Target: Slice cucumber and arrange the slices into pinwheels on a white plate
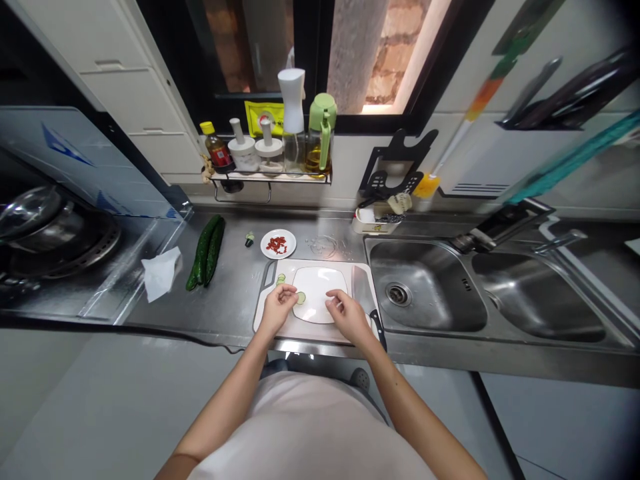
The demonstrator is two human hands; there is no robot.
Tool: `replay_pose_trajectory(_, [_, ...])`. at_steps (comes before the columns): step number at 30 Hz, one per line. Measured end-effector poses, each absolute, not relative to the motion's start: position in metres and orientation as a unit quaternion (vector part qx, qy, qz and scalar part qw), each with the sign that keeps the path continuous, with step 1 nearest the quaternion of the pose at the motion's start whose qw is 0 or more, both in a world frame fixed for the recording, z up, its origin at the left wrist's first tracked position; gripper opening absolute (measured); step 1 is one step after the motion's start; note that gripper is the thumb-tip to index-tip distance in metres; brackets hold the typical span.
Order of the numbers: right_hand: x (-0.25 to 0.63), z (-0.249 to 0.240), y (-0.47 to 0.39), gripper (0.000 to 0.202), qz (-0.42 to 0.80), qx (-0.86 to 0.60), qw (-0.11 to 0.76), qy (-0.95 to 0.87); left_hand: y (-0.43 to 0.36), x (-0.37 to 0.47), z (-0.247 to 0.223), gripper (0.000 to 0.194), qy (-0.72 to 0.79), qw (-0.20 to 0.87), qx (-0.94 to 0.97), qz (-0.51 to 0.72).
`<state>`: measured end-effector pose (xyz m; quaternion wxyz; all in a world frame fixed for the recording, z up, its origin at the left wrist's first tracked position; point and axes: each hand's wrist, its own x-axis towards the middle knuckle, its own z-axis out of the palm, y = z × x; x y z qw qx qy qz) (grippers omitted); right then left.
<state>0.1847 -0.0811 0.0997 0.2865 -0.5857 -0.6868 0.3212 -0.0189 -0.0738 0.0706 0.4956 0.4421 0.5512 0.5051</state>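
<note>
A white square plate (320, 277) lies on the cutting board (290, 329). My left hand (280, 305) is at the plate's left edge, its fingers pinched beside a thin cucumber slice (301, 298), which they appear to hold at its edge. Over the plate's right side is my right hand (346, 313), with thumb and fingers slightly apart and nothing seen between them. More cucumber slices (281, 279) rest on the board just above my left hand. A knife (362, 287) lies along the board's right side, its black handle toward me.
Two whole cucumbers (207, 252), a white tissue (161, 273) and a small plate of red pieces (278, 244) are on the counter. A double sink (425, 283) is at the right, a stove with a pot (45, 227) at the left. Bottles stand on a rack (273, 177) behind.
</note>
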Motion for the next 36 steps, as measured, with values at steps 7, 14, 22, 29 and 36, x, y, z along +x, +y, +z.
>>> replay_pose_trajectory(7, [0.170, 0.129, -0.065, 0.021, 0.292, -0.488, 0.324, -0.756, -0.071, -0.005, 0.108, 0.026, 0.512, 0.499, 0.515, 0.474])
replay_pose_trajectory(14, [0.163, 0.121, -0.063, 0.009, 0.306, -0.483, 0.308, -0.760, -0.074, 0.002, 0.113, 0.028, 0.526, 0.476, 0.534, 0.459])
replay_pose_trajectory(22, [0.166, 0.125, -0.062, 0.010, 0.288, -0.485, 0.363, -0.741, -0.079, 0.009, 0.107, 0.043, 0.565, 0.546, 0.384, 0.485])
replay_pose_trajectory(29, [0.166, 0.130, -0.063, 0.013, 0.274, -0.466, 0.379, -0.751, -0.081, 0.018, 0.117, 0.046, 0.523, 0.698, 0.241, 0.425])
replay_pose_trajectory(36, [0.168, 0.134, -0.066, 0.018, 0.258, -0.459, 0.368, -0.767, -0.079, 0.014, 0.118, 0.049, 0.471, 0.785, 0.205, 0.346])
